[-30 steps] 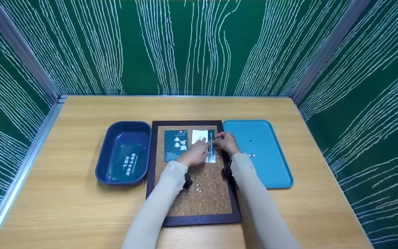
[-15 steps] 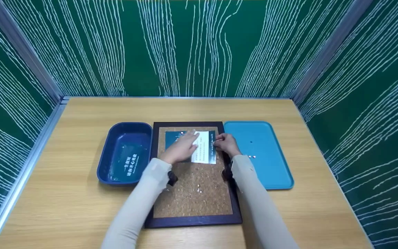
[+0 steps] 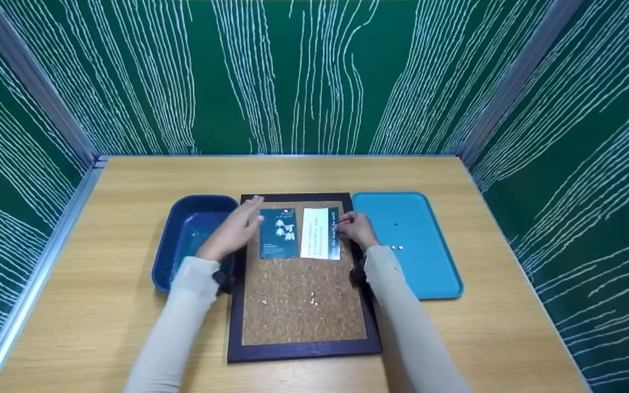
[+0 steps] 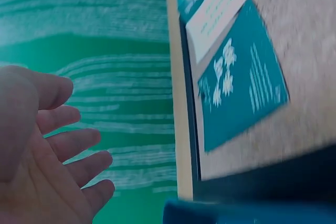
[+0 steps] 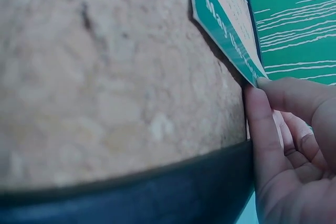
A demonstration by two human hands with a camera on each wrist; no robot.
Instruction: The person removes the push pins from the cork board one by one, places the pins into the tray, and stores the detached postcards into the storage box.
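Observation:
A dark-framed cork board [image 3: 303,316] lies in the middle of the table. Two cards sit side by side on its far part: a teal card [image 3: 279,233] [image 4: 241,93] and a white card with a teal strip [image 3: 320,233] [image 4: 218,9]. My right hand [image 3: 354,228] pinches the white card's right edge [image 5: 231,40], thumb [image 5: 262,129] against the cork by the frame. My left hand [image 3: 236,228] [image 4: 58,150] hovers open, fingers spread, over the board's left frame and the dark blue tray, holding nothing.
A dark blue tray [image 3: 162,256] stands left of the board, its contents partly hidden by my left arm. A light blue tray [image 3: 423,267] on the right holds a few small pins [image 3: 397,247]. More pins [image 3: 313,299] lie on the cork. Green patterned walls close three sides.
My left hand lifted off the white card and swung left across the teal card to the board's left edge. The right hand stayed on the card's right edge.

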